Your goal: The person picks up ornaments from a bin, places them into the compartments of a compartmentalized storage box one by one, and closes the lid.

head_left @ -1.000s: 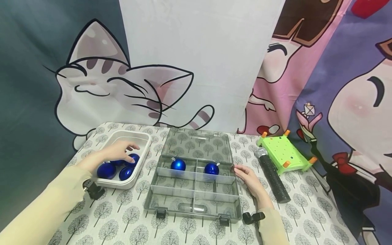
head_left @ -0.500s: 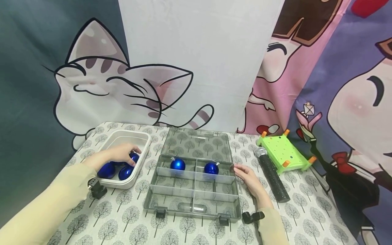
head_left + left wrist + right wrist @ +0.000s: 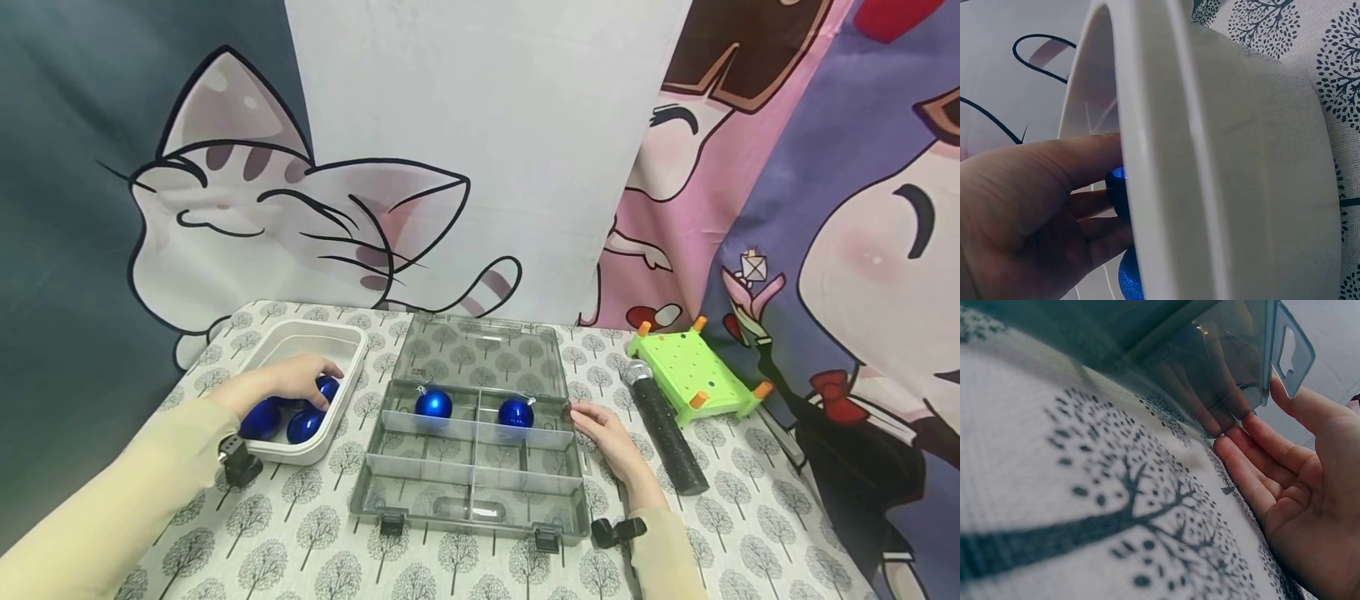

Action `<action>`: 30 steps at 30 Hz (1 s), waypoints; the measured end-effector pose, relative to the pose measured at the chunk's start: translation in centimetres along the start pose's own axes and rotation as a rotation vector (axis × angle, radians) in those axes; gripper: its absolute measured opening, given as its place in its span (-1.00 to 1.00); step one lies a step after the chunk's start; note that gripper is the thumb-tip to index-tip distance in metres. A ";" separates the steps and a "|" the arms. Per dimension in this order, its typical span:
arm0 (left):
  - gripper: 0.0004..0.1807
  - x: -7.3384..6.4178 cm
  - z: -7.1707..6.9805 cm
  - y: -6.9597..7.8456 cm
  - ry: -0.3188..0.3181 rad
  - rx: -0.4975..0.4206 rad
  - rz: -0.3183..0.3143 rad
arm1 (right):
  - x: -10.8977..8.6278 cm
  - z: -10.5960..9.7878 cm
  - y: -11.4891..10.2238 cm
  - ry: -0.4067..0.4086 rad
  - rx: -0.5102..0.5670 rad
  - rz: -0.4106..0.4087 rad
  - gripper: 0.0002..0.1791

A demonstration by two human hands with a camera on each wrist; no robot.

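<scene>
My left hand (image 3: 296,380) reaches into a white plastic bin (image 3: 363,354) and grips a shiny blue Christmas bauble (image 3: 328,386) between thumb and fingers. In the left wrist view, the bin wall (image 3: 1210,162) hides much of that bauble (image 3: 1118,190). More blue baubles (image 3: 303,427) lie under and beside the hand. A grey see-through compartment box (image 3: 528,500) stands with its lid raised. Its back row holds one bauble (image 3: 433,404) on the left and another bauble (image 3: 516,413) on the right. With nearly straight fingertips, my right hand (image 3: 606,437) touches the box's right side.
A black microphone (image 3: 670,433) with a silver head lies right of the box. Beyond it, a small green toy table (image 3: 693,371) rests with its orange legs up. The tree-patterned cloth (image 3: 300,542) covers the table, and a cartoon curtain (image 3: 487,125) hangs behind.
My left hand has lowered into the bin and its fingers have closed round a bauble. The right hand stays at the box's side.
</scene>
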State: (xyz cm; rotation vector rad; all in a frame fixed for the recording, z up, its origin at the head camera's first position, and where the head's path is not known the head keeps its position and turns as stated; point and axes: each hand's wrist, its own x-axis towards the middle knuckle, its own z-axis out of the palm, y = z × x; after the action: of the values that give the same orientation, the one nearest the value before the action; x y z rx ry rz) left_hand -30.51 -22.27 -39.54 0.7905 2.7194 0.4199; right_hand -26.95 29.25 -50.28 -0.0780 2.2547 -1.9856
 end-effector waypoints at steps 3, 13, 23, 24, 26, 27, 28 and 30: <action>-0.35 0.1 0.0 0.0 -0.007 -0.008 -0.010 | 0.0 -0.1 0.1 0.003 -0.008 0.001 -0.52; -0.41 0.0 0.1 0.2 0.003 -0.016 -0.028 | 0.3 -0.3 0.6 -0.008 -0.018 -0.018 -0.51; -0.38 -0.3 0.1 -0.1 0.064 -0.059 0.008 | 0.3 -0.3 0.6 -0.019 -0.012 -0.022 -0.51; -0.38 -0.3 0.0 -0.1 0.075 -0.059 0.014 | 0.3 -0.4 0.6 -0.017 -0.015 -0.023 -0.51; -0.37 -0.5 -0.1 -0.1 0.100 -0.060 0.024 | 0.3 -0.3 0.6 -0.018 -0.016 -0.021 -0.51; -0.37 -0.5 -0.2 -0.1 0.111 -0.062 0.029 | 0.4 -0.3 0.6 -0.019 -0.014 -0.020 -0.51; -0.36 -0.6 -0.2 -0.1 0.122 -0.061 0.034 | 0.4 -0.3 0.7 -0.021 -0.012 -0.019 -0.51; -0.36 -0.8 -0.4 -0.1 0.142 -0.069 0.042 | 0.4 -0.3 0.7 -0.021 -0.011 -0.014 -0.51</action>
State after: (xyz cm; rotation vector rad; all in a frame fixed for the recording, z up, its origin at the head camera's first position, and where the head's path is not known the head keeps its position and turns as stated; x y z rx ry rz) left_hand -30.02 -22.87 -39.11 0.8297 2.8048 0.5967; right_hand -27.37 29.63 -50.98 -0.1155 2.2580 -1.9704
